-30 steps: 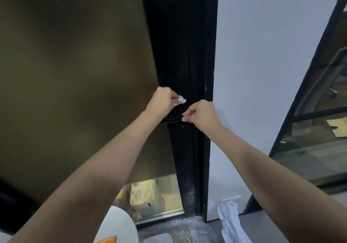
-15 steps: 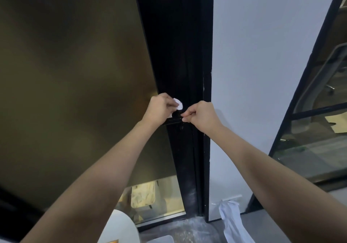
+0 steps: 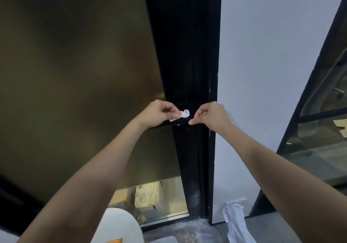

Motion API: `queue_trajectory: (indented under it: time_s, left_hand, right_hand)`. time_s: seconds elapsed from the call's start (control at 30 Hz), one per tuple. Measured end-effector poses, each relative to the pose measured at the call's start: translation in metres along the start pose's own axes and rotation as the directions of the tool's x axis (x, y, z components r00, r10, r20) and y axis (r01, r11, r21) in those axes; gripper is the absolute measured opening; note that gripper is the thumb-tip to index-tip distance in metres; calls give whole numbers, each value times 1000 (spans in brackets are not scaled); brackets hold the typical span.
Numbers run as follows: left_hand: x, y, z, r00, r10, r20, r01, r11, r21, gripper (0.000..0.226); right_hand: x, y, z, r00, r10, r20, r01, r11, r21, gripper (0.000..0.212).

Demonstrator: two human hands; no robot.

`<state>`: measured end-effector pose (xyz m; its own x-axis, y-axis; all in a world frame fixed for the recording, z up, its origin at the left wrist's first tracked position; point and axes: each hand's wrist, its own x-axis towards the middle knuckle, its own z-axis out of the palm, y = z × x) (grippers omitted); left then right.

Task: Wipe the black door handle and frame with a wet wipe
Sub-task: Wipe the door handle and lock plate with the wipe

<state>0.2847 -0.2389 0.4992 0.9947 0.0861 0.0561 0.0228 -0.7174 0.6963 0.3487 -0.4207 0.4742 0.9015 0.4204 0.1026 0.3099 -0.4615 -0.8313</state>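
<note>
Both hands up at the black door frame (image 3: 185,55), at handle height. Left hand (image 3: 156,114) is curled, fingers (image 3: 170,111) pinching a small crumpled white wet wipe (image 3: 183,114). The wipe sits against the frame just above the black door handle (image 3: 175,123), which runs as a thin horizontal bar across the frame below both hands. Most of the handle is hidden behind the left hand; only a short glossy stretch shows.

Right hand (image 3: 211,116) is closed in a loose fist, thumb and forefinger tips pressed together at the handle's right end. Can't tell if it actually grips the handle or only touches it. The two hands are close together, wipe between them.

Left of the frame: dark tinted glass panel (image 3: 75,73). Right of the frame: white wall (image 3: 272,73). A white bag (image 3: 235,222) hangs low on the wall near the floor.
</note>
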Motion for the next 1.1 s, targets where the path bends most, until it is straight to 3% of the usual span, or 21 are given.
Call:
queue_trajectory:
  time_s: [0.13,0.27,0.4,0.53,0.6,0.7,0.77,0.83,0.93,1.0,1.1]
  left_hand:
    - [-4,1,-19,988,-57,146,65,997,-46,6]
    - [5,7,15,999,0,49,-2,999,32,21]
    - [-1,-4,26,995,99,2,-97,975,201,29]
    - [-27,-34,2,975,92,-204,-52,979,195,26]
    - [-39,-45,1,944,14,-329,17,996,92,23]
    - [-45,-47,18,857,-186,-481,76,968,-239,24]
    - [-47,-46,33,800,-349,-488,18,827,-562,21]
    - [-49,-43,47,749,-476,-460,-61,643,-764,14]
    - [-52,-37,63,624,-623,-472,-164,486,-858,8]
    - [-56,-34,79,562,-669,-487,-192,467,-863,10]
    - [-55,-37,107,604,-595,-530,-160,561,-813,9]
  right_hand:
    - [1,4,0,998,42,37,-46,989,141,22]
    - [2,-1,9,1000,18,11,-20,987,161,22]
    - [2,-8,4,997,-71,41,70,997,28,19]
    - [5,-14,-2,993,-53,102,64,992,-110,25]
    - [7,-19,-2,992,-58,114,76,984,-161,26]
    - [12,-26,-4,985,-82,150,115,967,-229,26]
    - [13,-30,-4,977,-105,187,154,950,-272,25]
    - [15,-33,-4,970,-117,213,183,930,-319,25]
    - [17,-36,-3,964,-124,235,205,910,-361,26]
    - [19,-36,-4,961,-120,251,208,909,-362,26]
    - [22,-35,-7,953,-137,270,229,911,-344,26]
